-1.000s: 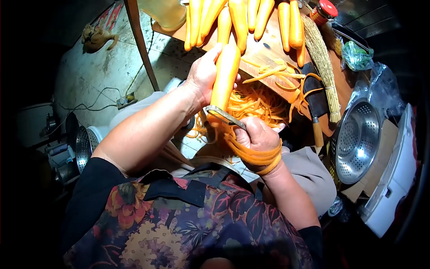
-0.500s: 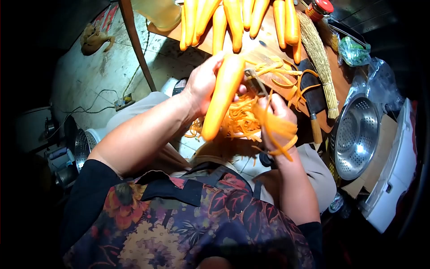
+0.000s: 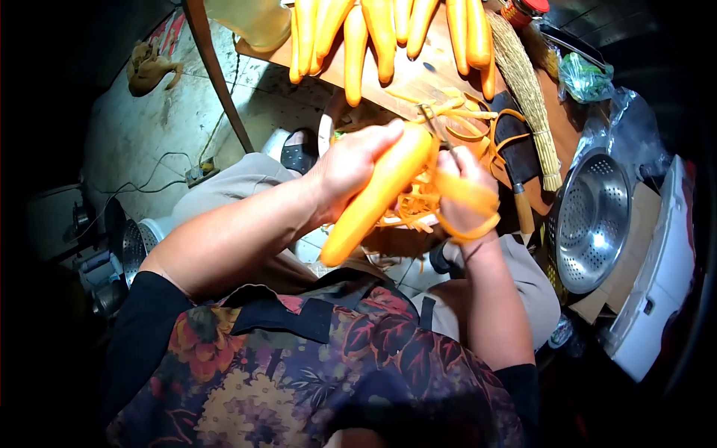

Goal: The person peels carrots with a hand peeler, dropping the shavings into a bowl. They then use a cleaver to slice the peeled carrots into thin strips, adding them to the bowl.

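Within left fingers, one carrot

Carrot: long, bright orange, smooth-looking; aslant in left hand, thick end farther out, narrow end nearer the body; peeler: slim, dark, tilted in right hand, at carrot's thick end, contact unclear; peel strips: orange, blurred, looped about right hand.

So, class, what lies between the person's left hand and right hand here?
In the head view, the carrot lies between them: the left hand grips it, and the right hand holds the peeler near its far end, with peelings visible below.
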{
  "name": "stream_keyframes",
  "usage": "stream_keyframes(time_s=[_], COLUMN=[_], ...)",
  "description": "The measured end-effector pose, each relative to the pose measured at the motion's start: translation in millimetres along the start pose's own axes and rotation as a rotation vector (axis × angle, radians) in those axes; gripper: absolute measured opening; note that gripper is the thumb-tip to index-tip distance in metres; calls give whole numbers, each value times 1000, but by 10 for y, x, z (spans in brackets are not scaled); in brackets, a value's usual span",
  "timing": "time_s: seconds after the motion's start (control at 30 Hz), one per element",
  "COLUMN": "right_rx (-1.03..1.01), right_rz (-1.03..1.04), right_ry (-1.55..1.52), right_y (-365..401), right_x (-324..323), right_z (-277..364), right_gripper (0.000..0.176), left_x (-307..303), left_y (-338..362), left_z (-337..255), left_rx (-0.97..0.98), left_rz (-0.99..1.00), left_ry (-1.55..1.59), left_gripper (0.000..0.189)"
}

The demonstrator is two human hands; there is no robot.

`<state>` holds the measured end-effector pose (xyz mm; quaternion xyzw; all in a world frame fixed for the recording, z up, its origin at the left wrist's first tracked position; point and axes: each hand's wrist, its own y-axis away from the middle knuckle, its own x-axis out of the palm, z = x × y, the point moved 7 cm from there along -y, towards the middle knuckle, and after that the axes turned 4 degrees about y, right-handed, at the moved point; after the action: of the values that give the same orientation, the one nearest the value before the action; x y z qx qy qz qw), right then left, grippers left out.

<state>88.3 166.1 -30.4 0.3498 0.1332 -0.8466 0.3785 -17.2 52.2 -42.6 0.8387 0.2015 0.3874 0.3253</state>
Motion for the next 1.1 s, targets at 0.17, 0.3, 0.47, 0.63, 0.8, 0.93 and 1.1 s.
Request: stream_keyframes(time_s=[0.17,0.3,0.47,0.63,0.8,0.93,1.1], right_rx=[30,-112,-404,-246,91,-117,-258], right_rz=[-3,107,118,15,32,-38,97], right_ry=[-70,-198,-60,60,58,31,-168], right_y=[-38,215,437,169,-57,31,258], right_x=[-26,155,288,145,49,28,161], right_z=[-84,388,612,335,-264,99,526], right_gripper=[20,14,13,14,23,18,9], left_x=[-36,-461,-579,-319,236,-143,-548], left_y=[-86,-309,-371,-229,126,-146,-348], left_z=[16,-358,-432,-204,62,-56,-340], left_rx=[16,262,291,186,67,68,228], left_rz=[44,-112,-208,-204,86,33,-74], left_ry=[160,284,284,114,-15,263,286], left_gripper=[47,46,45,43,39,43,48])
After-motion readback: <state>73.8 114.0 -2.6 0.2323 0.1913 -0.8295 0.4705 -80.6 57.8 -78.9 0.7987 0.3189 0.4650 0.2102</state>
